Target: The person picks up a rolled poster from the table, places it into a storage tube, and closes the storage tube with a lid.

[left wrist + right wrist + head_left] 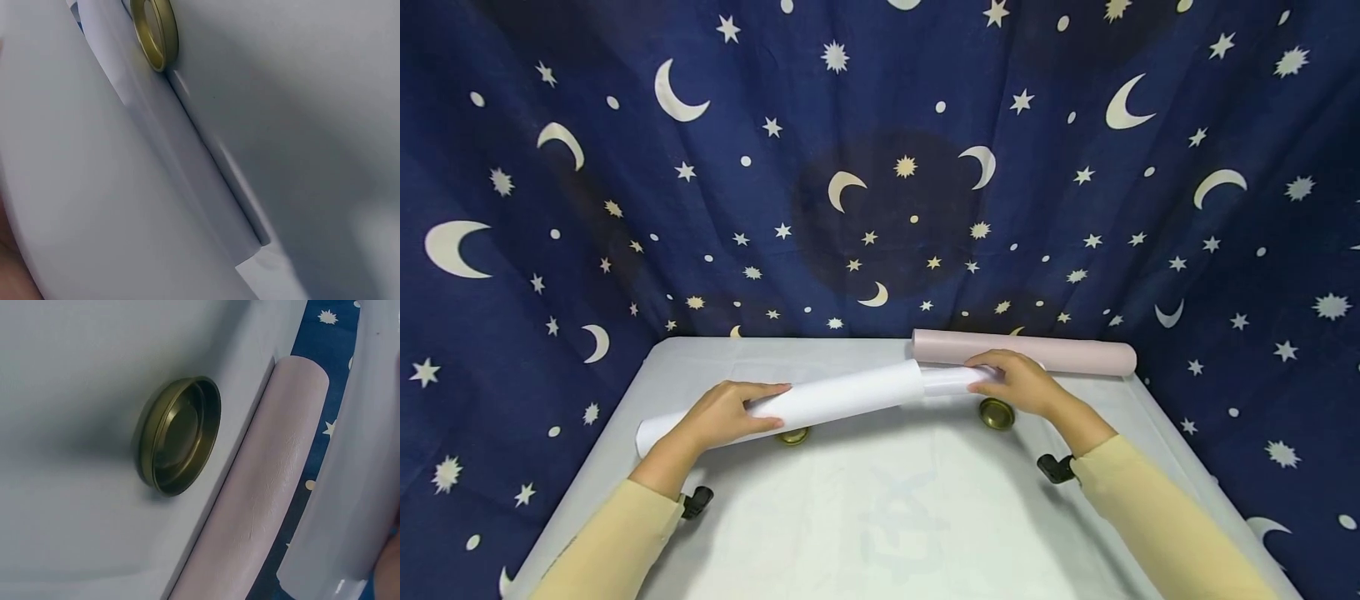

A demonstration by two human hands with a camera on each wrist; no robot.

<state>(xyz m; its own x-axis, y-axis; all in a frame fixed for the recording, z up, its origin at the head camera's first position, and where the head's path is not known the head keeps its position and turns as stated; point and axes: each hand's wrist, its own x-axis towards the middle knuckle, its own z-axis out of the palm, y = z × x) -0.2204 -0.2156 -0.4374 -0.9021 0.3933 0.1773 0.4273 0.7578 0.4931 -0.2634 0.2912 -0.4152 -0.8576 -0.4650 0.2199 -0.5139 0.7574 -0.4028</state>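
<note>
My left hand grips a long white paper tube near its left part, thumb in front and fingers over the top. From the tube's right end a narrower, glossy white roll sticks out, partly inside it. Around that roll's outer part curls my right hand. The two rolls are held above the table, sloping up to the right. Close in the left wrist view, the white tube fills the left side. Along the right edge of the right wrist view runs the glossy roll.
A pale pink roll lies along the table's back right edge. One gold round lid lies below my right hand; another gold lid is partly hidden under the tube. Behind the white table hangs a blue curtain with moons and stars.
</note>
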